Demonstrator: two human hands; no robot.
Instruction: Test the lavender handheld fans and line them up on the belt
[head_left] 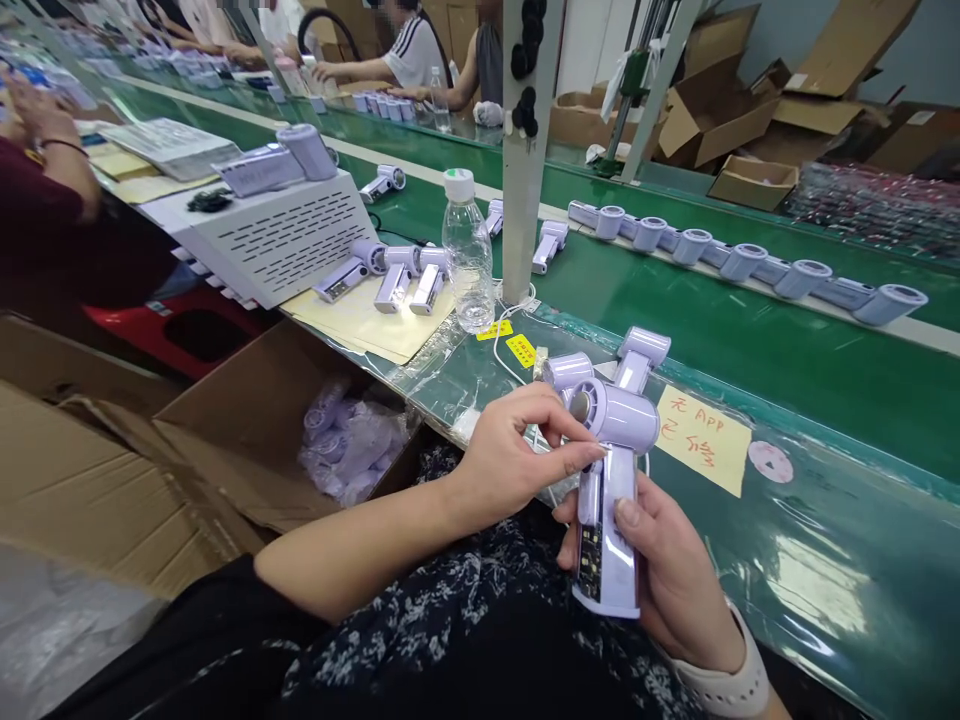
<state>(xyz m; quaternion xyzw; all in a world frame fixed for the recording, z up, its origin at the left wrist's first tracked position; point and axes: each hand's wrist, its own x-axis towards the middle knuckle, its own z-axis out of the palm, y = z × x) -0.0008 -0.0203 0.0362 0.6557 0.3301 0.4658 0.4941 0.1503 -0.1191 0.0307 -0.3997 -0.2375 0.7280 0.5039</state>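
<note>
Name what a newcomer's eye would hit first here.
Likely the lavender fan front and center, its handle in the right hand, circuit board exposed, left hand at its neck. Next, the row of similar fans across the green surface, upper right. Then the clear bottle with a white cap, standing left of the post.

Here we were, the held fan (621, 510) in front of us, our right hand (671, 570) around its handle and our left hand (525, 450) at its left side. Just behind it, two more fans (642, 358)! To its right lay a note (709, 440), then a sticker (771, 462). Leftward, three fans (397, 278) lay on paper sheets (375, 335), between a case (277, 235) and a bottle (469, 265); a post (520, 160) rose right of the bottle. Behind, rightward, a fan row (742, 262) lined the belt (675, 310), cartons (720, 110) beyond. Below left, bagged parts (349, 445) lay in a box (240, 430).
</note>
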